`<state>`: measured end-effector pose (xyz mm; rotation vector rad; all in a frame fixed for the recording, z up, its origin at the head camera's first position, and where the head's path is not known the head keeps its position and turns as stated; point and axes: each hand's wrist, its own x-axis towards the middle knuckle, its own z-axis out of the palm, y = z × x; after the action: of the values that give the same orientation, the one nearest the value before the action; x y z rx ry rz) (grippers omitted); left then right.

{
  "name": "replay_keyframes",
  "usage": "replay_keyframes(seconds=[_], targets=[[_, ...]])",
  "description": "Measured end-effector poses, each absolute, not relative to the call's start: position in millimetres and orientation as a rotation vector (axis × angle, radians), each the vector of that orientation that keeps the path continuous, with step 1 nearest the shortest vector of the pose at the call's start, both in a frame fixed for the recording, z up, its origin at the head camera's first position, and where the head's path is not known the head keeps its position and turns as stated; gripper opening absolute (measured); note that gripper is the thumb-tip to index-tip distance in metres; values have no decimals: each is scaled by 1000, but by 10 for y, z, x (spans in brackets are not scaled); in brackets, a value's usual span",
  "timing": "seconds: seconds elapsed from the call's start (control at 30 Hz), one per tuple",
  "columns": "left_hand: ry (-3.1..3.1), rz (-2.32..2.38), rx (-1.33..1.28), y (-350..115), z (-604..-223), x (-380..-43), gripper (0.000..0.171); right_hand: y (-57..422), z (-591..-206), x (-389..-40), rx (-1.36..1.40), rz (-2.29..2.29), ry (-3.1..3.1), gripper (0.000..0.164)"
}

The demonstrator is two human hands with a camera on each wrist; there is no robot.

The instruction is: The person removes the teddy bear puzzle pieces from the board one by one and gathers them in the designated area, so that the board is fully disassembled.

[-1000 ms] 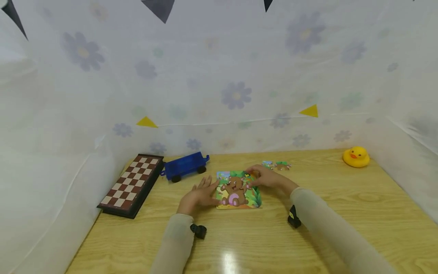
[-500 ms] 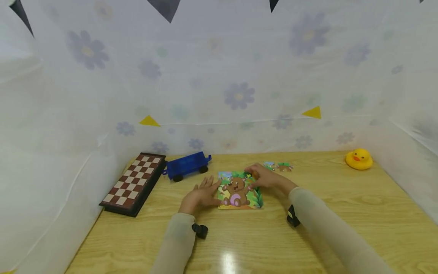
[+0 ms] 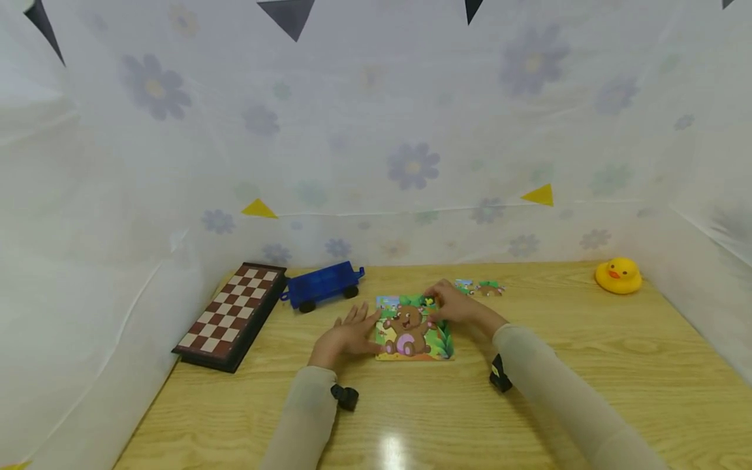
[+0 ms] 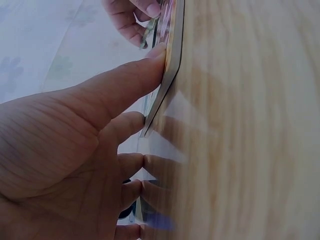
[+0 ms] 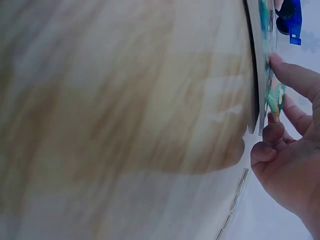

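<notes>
A bear jigsaw puzzle [image 3: 409, 331] in a flat tray lies on the wooden table. Against its left edge rests my left hand [image 3: 346, 336], the thumb on the rim and the other fingers spread straight onto the tabletop, as the left wrist view shows. At the puzzle's upper right corner, my right hand [image 3: 461, 307] pinches a green puzzle piece [image 5: 276, 97], tilted up from the surface in the right wrist view. The right hand covers part of that corner in the head view. Two loose parts of puzzle, one of them a brown and green piece [image 3: 490, 288], lie just behind the right hand.
A folded chessboard [image 3: 232, 316] lies at the left, beside a blue toy wagon [image 3: 324, 284] behind my left hand. A yellow rubber duck [image 3: 619, 275] sits at the far right. White flowered cloth [image 3: 376, 163] walls the table's back and sides.
The scene has shifted slightly in view as the head moved. My right hand stays at the upper right corner with the puzzle piece, its fingers shifting slightly; the left hand keeps its place.
</notes>
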<state>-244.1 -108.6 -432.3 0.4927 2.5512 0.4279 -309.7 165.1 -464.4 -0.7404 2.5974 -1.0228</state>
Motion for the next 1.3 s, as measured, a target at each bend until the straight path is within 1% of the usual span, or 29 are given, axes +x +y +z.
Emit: replay_keyframes(seconds=[0.5, 0.77, 0.9, 1.0, 1.3], targets=[[2552, 439, 491, -1095, -4372, -2466, 83, 1658, -4630, -3033, -763, -1179, 2543, 45], [2548, 451, 494, -1097, -4355, -2455, 83, 1645, -4612, -3011, -642, -1258, 2500, 45], [2548, 453, 490, -1100, -4358, -2449, 82, 1666, -4582, -2984, -553, -1387, 2408, 47], [2548, 455, 489, -1101, -4355, -2448, 82, 1694, -4577, -2988, -542, -1480, 2317, 50], [2546, 455, 489, -1096, -4354, -2449, 83, 1730, -4551, -2972, -520, -1531, 2278, 47]])
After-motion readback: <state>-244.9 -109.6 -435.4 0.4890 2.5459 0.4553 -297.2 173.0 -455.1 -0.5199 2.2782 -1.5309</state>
